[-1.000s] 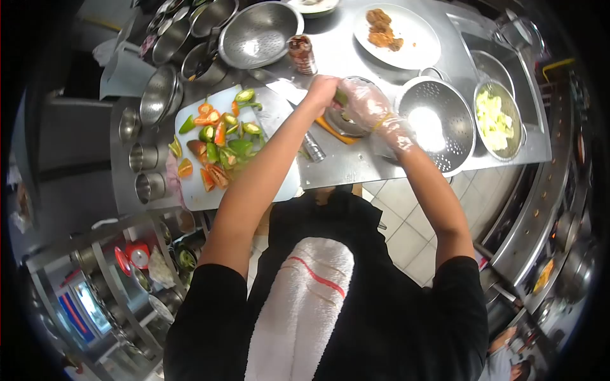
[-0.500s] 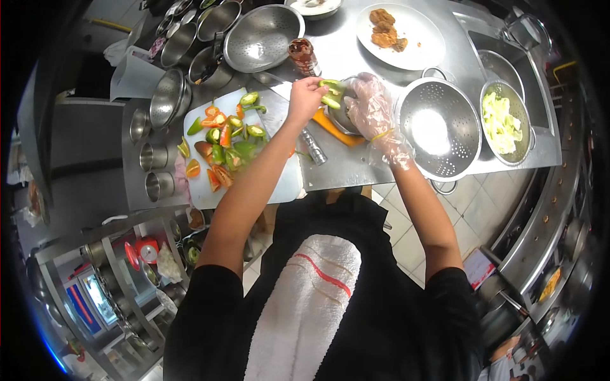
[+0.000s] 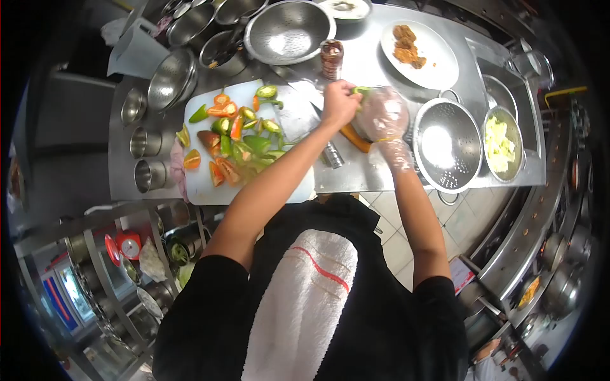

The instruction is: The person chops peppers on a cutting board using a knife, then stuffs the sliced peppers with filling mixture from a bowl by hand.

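Note:
My bare left hand (image 3: 341,101) pinches a piece of green pepper (image 3: 360,91) above the steel table. Against that piece is my right hand (image 3: 384,117), in a clear plastic glove, its fingers curled and mostly hidden; what they grip is not visible. An orange handle-like thing (image 3: 356,138) lies under my hands, beside a shiny metal cylinder (image 3: 332,155). Left of my forearm, a white cutting board (image 3: 200,130) carries cut green peppers (image 3: 257,145) and orange pepper pieces (image 3: 227,170). A broad metal blade (image 3: 295,119) rests at its right side.
A large colander (image 3: 448,145) stands right of my gloved hand, beside a bowl of pale green leaves (image 3: 499,145). Behind are a white plate (image 3: 441,70) with browned food, a red-brown jar (image 3: 332,60) and another colander (image 3: 290,32). Metal cups (image 3: 150,176) line the left.
The view has shifted slightly. My right hand has closed in on the green pepper piece, which now shows less between my hands.

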Demonstrator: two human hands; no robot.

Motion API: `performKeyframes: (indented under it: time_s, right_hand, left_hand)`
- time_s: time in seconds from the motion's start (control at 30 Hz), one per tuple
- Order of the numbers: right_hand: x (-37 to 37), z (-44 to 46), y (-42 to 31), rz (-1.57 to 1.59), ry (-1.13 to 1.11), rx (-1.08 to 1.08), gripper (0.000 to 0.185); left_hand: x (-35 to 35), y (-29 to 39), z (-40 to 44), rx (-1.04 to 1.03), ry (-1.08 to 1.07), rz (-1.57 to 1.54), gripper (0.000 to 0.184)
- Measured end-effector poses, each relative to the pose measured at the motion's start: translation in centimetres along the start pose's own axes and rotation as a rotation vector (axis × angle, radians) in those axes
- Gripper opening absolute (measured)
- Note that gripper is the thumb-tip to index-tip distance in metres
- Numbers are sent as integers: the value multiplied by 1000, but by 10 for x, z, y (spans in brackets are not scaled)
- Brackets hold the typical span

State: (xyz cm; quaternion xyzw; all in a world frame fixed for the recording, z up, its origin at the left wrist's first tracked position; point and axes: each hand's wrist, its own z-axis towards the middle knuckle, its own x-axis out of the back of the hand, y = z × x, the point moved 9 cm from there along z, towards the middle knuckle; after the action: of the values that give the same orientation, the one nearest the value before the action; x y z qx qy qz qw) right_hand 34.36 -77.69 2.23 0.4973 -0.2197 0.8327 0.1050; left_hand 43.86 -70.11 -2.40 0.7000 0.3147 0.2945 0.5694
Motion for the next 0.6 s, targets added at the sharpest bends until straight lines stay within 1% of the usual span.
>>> performKeyframes:
  time_s: [0.03,0.07,0.1,0.13,0.17,0.2,0.23,0.3,0.33,0.37,0.4,0.43,0.47,0.5,0.53,0.57,0.6]
  right_hand:
    - [-27,-7,30,-30,-56,-169,13]
    - [-2,-9,18,-78,51,-38,12]
    - [32,-15,-1,-105,163,96,12]
    - [4,-5,14,-149,-249,-69,10]
    - [17,-1,5,-15,-198,-26,10]
    - [21,-2,-3,-75,-268,-32,15]
    - [16,-6,-3,-79,-277,-10,15]
    - [8,-7,-4,-125,-193,57,23]
    - [16,0,-22,-139,-303,-43,30]
    - [22,9,-44,-145,-304,-35,30]
    - [29,18,-73,12,-237,58,33]
    - [33,24,-101,167,-172,149,36]
    - [16,30,-126,256,-191,213,36]
    - [-3,40,-154,346,-208,279,37]
    - [-15,47,-191,413,-237,364,35]
    - [-25,51,-230,480,-264,448,33]
    - [-42,54,-264,403,-343,505,31]
  left_hand:
    - [1,0,6,-128,29,30,12]
    - [0,-12,11,-297,205,107,15]
    - [18,-17,11,-461,392,203,18]
    - [28,31,-14,-487,258,258,23]
    - [44,50,-28,-366,201,269,25]
    - [67,62,-40,-472,235,232,26]
    - [87,74,-53,-586,257,190,27]
    - [160,88,-81,-699,397,272,28]
    - [208,84,-92,-624,529,300,27]
    - [256,82,-106,-625,653,471,25]
    - [307,62,-115,-421,770,475,23]
    - [352,51,-123,-472,885,634,23]
    - [405,10,-116,-366,882,415,25]
    - [441,-27,-112,-264,874,197,28]
    - [456,-37,-118,-264,879,188,28]
    - [465,-47,-115,-188,811,239,29]
    - [468,-54,-111,-114,740,289,31]
